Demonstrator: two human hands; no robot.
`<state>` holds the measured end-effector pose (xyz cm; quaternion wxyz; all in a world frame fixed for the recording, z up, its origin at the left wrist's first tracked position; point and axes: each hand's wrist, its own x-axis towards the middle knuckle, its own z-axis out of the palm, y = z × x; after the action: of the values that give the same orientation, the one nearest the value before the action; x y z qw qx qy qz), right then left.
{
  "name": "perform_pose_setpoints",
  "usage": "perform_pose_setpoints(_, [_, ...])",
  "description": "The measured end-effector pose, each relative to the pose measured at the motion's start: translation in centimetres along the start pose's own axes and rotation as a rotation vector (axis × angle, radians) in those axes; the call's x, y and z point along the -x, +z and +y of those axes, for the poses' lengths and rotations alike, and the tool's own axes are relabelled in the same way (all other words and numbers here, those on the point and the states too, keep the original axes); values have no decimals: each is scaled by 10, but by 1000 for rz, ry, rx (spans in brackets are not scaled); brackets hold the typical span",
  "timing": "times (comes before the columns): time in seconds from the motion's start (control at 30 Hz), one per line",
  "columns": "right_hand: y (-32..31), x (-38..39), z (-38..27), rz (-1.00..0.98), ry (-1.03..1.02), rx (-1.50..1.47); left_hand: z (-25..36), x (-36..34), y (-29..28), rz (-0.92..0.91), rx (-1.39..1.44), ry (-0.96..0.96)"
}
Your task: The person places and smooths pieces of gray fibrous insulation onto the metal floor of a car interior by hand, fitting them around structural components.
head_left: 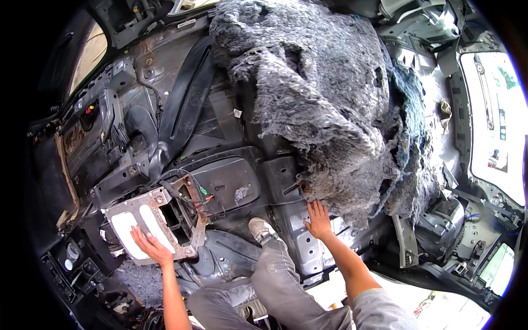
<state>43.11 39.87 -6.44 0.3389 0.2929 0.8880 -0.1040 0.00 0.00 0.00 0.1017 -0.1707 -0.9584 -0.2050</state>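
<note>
Inside a stripped car body, my left hand (149, 245) lies flat with fingers spread on a metal bracket box (184, 242) that carries two white pads (157, 223). Wires with green and red connectors (203, 195) run along the box's far side. To the right, my right hand (318, 219) rests open on the ridge of the bare floor pan (308, 250), fingertips at the near edge of a large grey felt mat (330, 110). The mat is bunched up and folded over itself. Neither hand grips anything.
A black plastic air duct (187, 99) runs along the far left floor. An oval floor cover (225, 181) lies between the box and the mat. My shoe (261, 230) stands on the floor between my hands. At the right are a black plastic housing (443, 228) and a window opening (495, 126).
</note>
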Motion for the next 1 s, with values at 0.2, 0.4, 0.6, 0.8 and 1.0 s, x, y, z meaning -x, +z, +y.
perform_pose_setpoints(0.2, [-136,-17,31,80,85,-325,-16,9,8,0,0,-73])
perform_pose_setpoints(0.4, [-289,-23,135,655,135,-256,-40,-14,-23,-246,240,-299])
perform_pose_setpoints(0.6, [-291,-77,190,-49,339,-4,-39,-56,-70,-518,383,-461])
perform_pose_setpoints(0.8, [-282,14,148,308,70,-18,134,0,-104,-773,567,-449])
perform_pose_setpoints(1.0, [-306,64,100,288,-1,-34,371,64,-57,-1294,1200,-625])
